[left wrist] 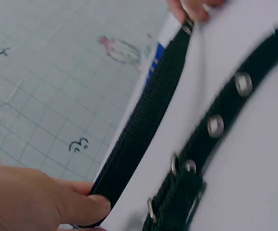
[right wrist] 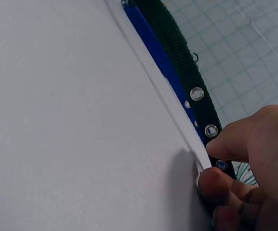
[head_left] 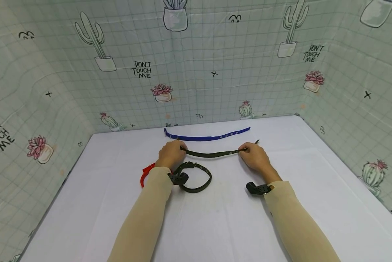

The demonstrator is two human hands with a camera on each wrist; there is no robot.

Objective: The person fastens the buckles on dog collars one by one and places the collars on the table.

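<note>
A straight dark green webbing strap with metal eyelets (head_left: pixel 212 154) is held stretched just above the white bench (head_left: pixel 215 218), its buckle end pinched by the left hand (head_left: pixel 171 154), its tip end pinched by the right hand (head_left: pixel 255 157).

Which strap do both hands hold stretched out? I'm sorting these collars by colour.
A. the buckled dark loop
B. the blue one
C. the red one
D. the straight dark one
D: the left hand and right hand each pinch an end of the straight dark strap; the blue strap lies untouched behind it.
</note>
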